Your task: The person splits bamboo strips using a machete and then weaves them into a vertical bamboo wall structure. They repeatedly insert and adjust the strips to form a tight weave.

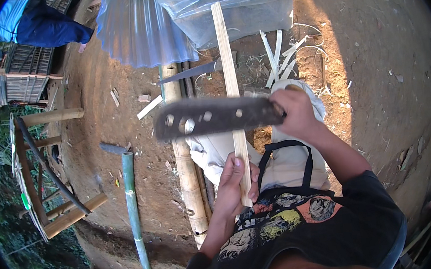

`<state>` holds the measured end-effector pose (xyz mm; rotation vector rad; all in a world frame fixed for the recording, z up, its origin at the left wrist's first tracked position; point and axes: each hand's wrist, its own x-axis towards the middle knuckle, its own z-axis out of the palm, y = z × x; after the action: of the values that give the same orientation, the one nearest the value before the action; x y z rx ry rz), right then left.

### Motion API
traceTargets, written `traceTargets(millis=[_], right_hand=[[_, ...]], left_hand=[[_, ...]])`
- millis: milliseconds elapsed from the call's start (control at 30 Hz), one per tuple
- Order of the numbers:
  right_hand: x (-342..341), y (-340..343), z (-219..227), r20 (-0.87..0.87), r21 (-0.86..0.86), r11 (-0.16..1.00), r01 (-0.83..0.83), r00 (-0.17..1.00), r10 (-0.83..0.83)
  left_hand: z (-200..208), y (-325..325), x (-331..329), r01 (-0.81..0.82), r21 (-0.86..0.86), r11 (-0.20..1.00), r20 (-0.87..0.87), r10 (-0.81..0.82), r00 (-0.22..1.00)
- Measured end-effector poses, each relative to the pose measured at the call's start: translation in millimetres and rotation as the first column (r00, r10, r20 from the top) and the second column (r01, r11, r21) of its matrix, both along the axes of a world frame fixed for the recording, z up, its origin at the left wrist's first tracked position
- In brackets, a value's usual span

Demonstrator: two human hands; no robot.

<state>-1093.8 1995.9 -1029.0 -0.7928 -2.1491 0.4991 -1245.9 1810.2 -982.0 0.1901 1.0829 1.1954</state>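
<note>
My right hand [296, 114] is closed round the handle of a broad, dark machete [213, 116] with several holes or light spots along its blade. The blade is smeared by motion and lies crosswise over a long, pale wooden strip [228, 67]; whether it touches the strip I cannot tell. Close to my body, my left hand [235, 182] grips the strip's near end, thumb on top. The strip points away from me, its far end over clear plastic sheeting [244, 8]. Beneath the strip, my legs in light trousers [286, 161] are partly hidden.
A handsaw [188, 73] rests across a yellow bamboo pole [185, 169]. Left of it are a green bamboo pole [132, 201], another knife [113, 148] and a wooden frame [71, 212]. Corrugated sheeting [144, 29] and pale slivers [276, 57] lie ahead. Someone in blue [43, 21] is far left.
</note>
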Motion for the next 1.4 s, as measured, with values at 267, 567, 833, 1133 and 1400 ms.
traceTargets(millis=[267, 567, 833, 1133, 1400], right_hand=[[0.9, -45.5, 8.4, 0.067, 0.021, 0.976, -0.218, 0.974, 0.216], [-2.4, -44.8, 5.3, 0.093, 0.121, 0.968, -0.220, 0.973, 0.210], [3.5, -17.3, -6.2, 0.191, 0.278, 0.952, -0.126, 0.979, 0.074], [12.7, 4.0, 21.7, 0.309, 0.120, 0.987, -0.109, 0.949, 0.067], [17.2, 67.8, -12.9, 0.363, 0.116, 0.988, 0.106, 0.921, -0.142]], left_hand=[[-25.4, -17.1, 2.6, 0.065, -0.051, 0.997, -0.198, -0.074, 0.977], [-15.7, -20.0, 20.8, 0.024, -0.184, 0.983, -0.414, -0.100, 0.905], [4.4, -22.3, 35.5, 0.201, -0.033, 0.979, -0.741, -0.159, 0.652], [7.5, 4.1, 25.6, 0.143, -0.072, 0.987, -0.488, -0.160, 0.858], [20.5, -22.5, 23.6, 0.137, -0.186, 0.973, -0.447, -0.208, 0.870]])
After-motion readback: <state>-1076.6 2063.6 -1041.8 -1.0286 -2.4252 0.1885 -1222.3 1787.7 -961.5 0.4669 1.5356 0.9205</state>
